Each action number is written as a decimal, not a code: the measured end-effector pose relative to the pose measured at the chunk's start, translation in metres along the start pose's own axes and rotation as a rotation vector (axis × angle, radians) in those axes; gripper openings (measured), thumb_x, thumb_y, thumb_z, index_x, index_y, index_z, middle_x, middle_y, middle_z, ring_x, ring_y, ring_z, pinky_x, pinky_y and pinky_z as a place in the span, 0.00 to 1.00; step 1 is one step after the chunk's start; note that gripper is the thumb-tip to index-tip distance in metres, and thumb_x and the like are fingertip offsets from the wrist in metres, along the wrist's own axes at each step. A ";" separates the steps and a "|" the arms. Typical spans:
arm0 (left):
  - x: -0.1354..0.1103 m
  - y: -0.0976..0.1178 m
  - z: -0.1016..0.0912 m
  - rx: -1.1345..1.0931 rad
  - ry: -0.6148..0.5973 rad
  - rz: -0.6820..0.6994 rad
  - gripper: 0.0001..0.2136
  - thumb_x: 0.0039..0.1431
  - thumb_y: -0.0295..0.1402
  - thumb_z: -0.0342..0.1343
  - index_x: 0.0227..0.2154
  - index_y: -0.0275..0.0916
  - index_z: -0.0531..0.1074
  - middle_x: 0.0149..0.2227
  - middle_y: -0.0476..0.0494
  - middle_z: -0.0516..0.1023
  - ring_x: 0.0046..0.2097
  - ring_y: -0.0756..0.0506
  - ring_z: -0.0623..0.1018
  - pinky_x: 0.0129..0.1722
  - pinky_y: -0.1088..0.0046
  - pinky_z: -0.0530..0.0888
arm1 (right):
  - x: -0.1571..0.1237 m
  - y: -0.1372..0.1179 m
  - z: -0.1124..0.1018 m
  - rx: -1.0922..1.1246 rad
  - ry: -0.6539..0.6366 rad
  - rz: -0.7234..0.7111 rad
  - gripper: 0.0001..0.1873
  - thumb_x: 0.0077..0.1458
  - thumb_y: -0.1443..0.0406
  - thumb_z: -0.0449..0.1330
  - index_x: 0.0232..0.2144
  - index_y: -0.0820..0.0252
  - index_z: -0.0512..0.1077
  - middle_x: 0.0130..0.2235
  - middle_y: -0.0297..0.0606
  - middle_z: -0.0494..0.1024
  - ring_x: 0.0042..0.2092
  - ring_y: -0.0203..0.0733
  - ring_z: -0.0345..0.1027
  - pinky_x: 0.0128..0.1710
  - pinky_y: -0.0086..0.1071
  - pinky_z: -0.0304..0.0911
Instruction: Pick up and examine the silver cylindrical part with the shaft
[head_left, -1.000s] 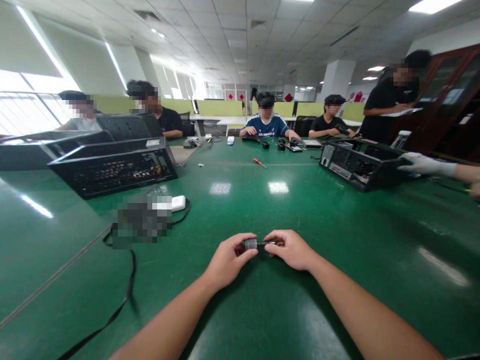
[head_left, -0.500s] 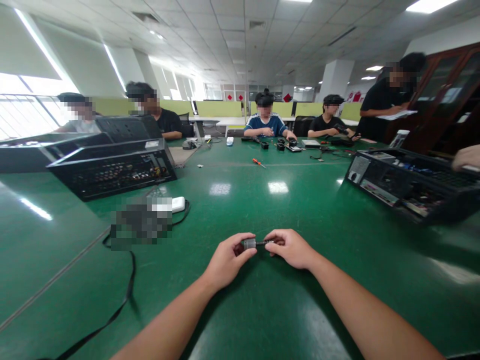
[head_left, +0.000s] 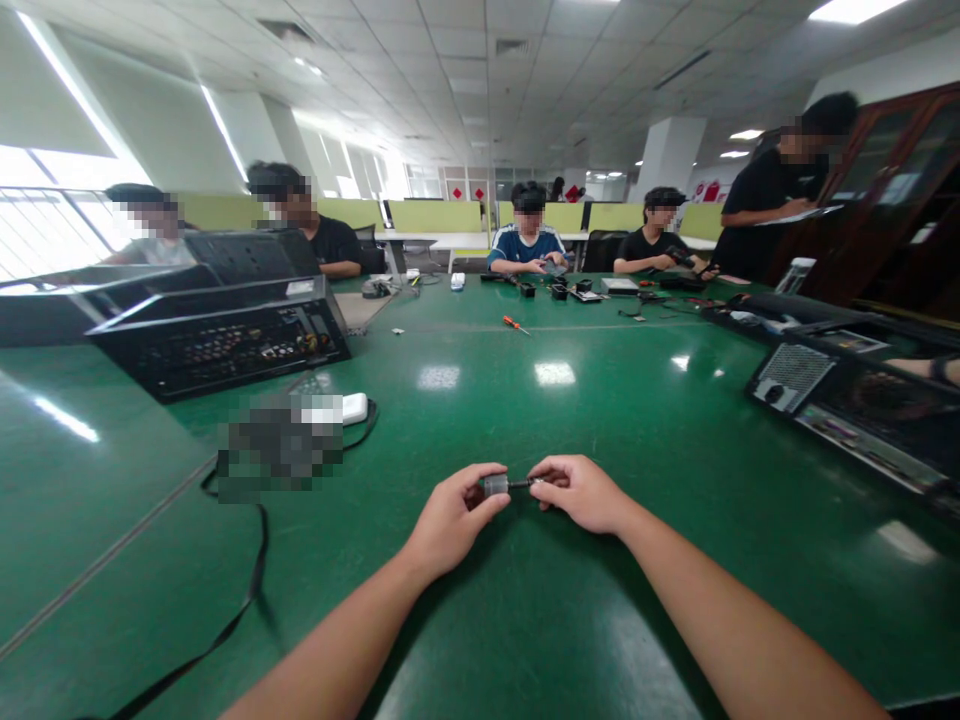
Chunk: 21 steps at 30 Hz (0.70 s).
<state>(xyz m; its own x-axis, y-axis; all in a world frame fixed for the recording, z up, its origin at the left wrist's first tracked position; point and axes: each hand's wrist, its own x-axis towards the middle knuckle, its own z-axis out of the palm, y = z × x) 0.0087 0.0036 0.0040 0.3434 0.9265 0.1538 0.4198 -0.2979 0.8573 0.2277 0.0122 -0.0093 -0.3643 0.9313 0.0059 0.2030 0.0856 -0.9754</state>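
Observation:
Both my hands meet over the green table near its front edge. My left hand is closed in a pinch on a small grey cylindrical part. My right hand is closed round a thin dark shaft that sticks out of the part's right end. The hands rest on the tabletop, knuckles up, a few centimetres apart. What the shaft belongs to inside my right hand is hidden.
A black open computer case stands at the left. A blurred dark object with a black strap and a white adapter lie ahead left. Another open case lies at the right. An orange screwdriver lies mid-table. Several people sit at the far side.
The open case at the right has slid toward me and to the right, moved by another person. My hands and the small part have stayed where they were.

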 end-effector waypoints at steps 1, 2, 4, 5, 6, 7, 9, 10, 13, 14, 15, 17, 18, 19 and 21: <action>0.000 0.000 0.000 -0.004 -0.001 -0.001 0.17 0.56 0.38 0.57 0.48 0.39 0.72 0.34 0.44 0.78 0.29 0.47 0.75 0.31 0.72 0.73 | 0.000 0.000 0.000 0.004 -0.001 0.002 0.13 0.51 0.62 0.62 0.39 0.64 0.73 0.31 0.37 0.77 0.30 0.37 0.72 0.33 0.30 0.66; 0.000 0.000 0.000 -0.007 -0.002 -0.001 0.17 0.56 0.38 0.57 0.48 0.39 0.72 0.34 0.44 0.78 0.29 0.47 0.75 0.31 0.72 0.73 | 0.000 0.001 -0.001 0.007 0.000 0.002 0.13 0.51 0.62 0.62 0.39 0.64 0.73 0.31 0.37 0.77 0.30 0.37 0.72 0.33 0.30 0.66; 0.000 0.000 -0.001 -0.008 -0.003 -0.003 0.17 0.56 0.38 0.57 0.48 0.39 0.72 0.35 0.44 0.78 0.29 0.47 0.75 0.31 0.72 0.73 | 0.000 0.001 -0.001 0.010 0.005 -0.003 0.14 0.51 0.62 0.62 0.39 0.64 0.73 0.32 0.38 0.78 0.30 0.37 0.72 0.33 0.30 0.66; 0.000 0.000 -0.001 -0.006 -0.001 -0.004 0.17 0.56 0.38 0.57 0.48 0.39 0.72 0.35 0.44 0.78 0.29 0.47 0.75 0.31 0.72 0.73 | 0.000 0.001 -0.002 0.009 0.007 -0.004 0.14 0.51 0.62 0.62 0.39 0.65 0.73 0.32 0.39 0.78 0.30 0.37 0.72 0.33 0.30 0.66; 0.000 0.000 -0.001 -0.005 0.001 -0.006 0.17 0.56 0.38 0.57 0.48 0.39 0.72 0.34 0.44 0.77 0.29 0.47 0.75 0.31 0.72 0.73 | 0.000 0.001 -0.003 0.007 0.009 -0.006 0.14 0.51 0.62 0.62 0.39 0.65 0.73 0.33 0.39 0.78 0.30 0.37 0.72 0.32 0.30 0.66; 0.000 0.000 -0.001 -0.007 0.003 -0.006 0.17 0.56 0.38 0.57 0.48 0.39 0.72 0.34 0.45 0.77 0.29 0.47 0.74 0.30 0.72 0.73 | 0.000 0.001 -0.003 0.004 0.010 -0.006 0.14 0.51 0.62 0.62 0.39 0.65 0.73 0.33 0.39 0.78 0.30 0.37 0.72 0.32 0.30 0.66; 0.000 -0.001 0.000 -0.018 0.004 -0.004 0.17 0.57 0.38 0.57 0.48 0.39 0.71 0.34 0.45 0.77 0.28 0.47 0.74 0.30 0.73 0.73 | 0.000 0.001 -0.004 -0.001 0.010 -0.003 0.14 0.51 0.62 0.62 0.39 0.65 0.73 0.32 0.39 0.78 0.30 0.37 0.72 0.32 0.30 0.66; 0.000 -0.001 0.000 -0.025 0.003 -0.002 0.17 0.57 0.38 0.57 0.48 0.39 0.71 0.34 0.45 0.77 0.28 0.47 0.74 0.30 0.73 0.73 | 0.000 0.001 -0.004 -0.001 0.008 -0.002 0.14 0.51 0.61 0.62 0.39 0.65 0.73 0.32 0.39 0.78 0.30 0.37 0.72 0.32 0.30 0.66; -0.001 -0.002 0.000 -0.039 0.003 0.003 0.17 0.57 0.38 0.57 0.48 0.39 0.71 0.34 0.45 0.77 0.29 0.47 0.74 0.30 0.72 0.73 | 0.000 0.002 -0.005 0.000 0.000 0.000 0.14 0.52 0.61 0.62 0.39 0.65 0.73 0.32 0.39 0.78 0.30 0.37 0.72 0.32 0.30 0.66; -0.001 -0.002 0.000 -0.042 0.002 0.004 0.17 0.57 0.38 0.57 0.48 0.39 0.71 0.35 0.45 0.77 0.29 0.47 0.74 0.31 0.72 0.73 | 0.000 0.002 -0.005 0.000 -0.002 -0.002 0.14 0.52 0.61 0.62 0.39 0.65 0.73 0.32 0.39 0.78 0.30 0.37 0.72 0.32 0.30 0.66; -0.001 -0.003 0.000 -0.047 0.002 0.005 0.17 0.57 0.38 0.57 0.48 0.39 0.71 0.35 0.45 0.77 0.29 0.47 0.74 0.31 0.72 0.73 | 0.000 0.002 -0.006 -0.002 -0.005 -0.003 0.14 0.52 0.61 0.62 0.39 0.65 0.73 0.32 0.39 0.77 0.30 0.37 0.72 0.32 0.30 0.66; 0.000 -0.003 0.000 -0.056 0.002 0.006 0.17 0.57 0.38 0.58 0.48 0.39 0.71 0.36 0.44 0.77 0.30 0.47 0.75 0.31 0.72 0.73 | 0.000 0.003 -0.006 -0.004 -0.008 0.000 0.14 0.52 0.61 0.61 0.40 0.65 0.73 0.32 0.39 0.77 0.30 0.36 0.72 0.32 0.29 0.65; 0.000 -0.003 0.000 -0.061 0.004 0.005 0.17 0.57 0.38 0.58 0.48 0.39 0.71 0.36 0.44 0.77 0.30 0.47 0.75 0.31 0.72 0.73 | 0.000 0.003 -0.007 -0.003 -0.009 0.003 0.14 0.52 0.61 0.61 0.40 0.65 0.73 0.32 0.39 0.77 0.30 0.36 0.72 0.32 0.29 0.65; 0.000 -0.003 0.000 -0.066 0.005 0.003 0.17 0.57 0.38 0.58 0.48 0.39 0.71 0.36 0.44 0.77 0.30 0.47 0.75 0.31 0.72 0.73 | 0.000 0.003 -0.007 -0.002 -0.010 0.007 0.14 0.52 0.61 0.61 0.39 0.65 0.73 0.31 0.38 0.77 0.30 0.36 0.72 0.31 0.29 0.65; 0.000 -0.004 0.001 -0.071 0.008 -0.003 0.17 0.56 0.38 0.58 0.48 0.39 0.71 0.37 0.44 0.77 0.30 0.47 0.74 0.31 0.72 0.73 | 0.000 0.003 -0.007 0.004 -0.007 0.014 0.14 0.52 0.61 0.62 0.39 0.65 0.73 0.31 0.38 0.77 0.30 0.36 0.72 0.31 0.29 0.65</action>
<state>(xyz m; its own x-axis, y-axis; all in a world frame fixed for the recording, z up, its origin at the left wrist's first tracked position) 0.0076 0.0046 0.0006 0.3357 0.9292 0.1547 0.3600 -0.2784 0.8905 0.2346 0.0148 -0.0105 -0.3675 0.9300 -0.0093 0.2047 0.0711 -0.9762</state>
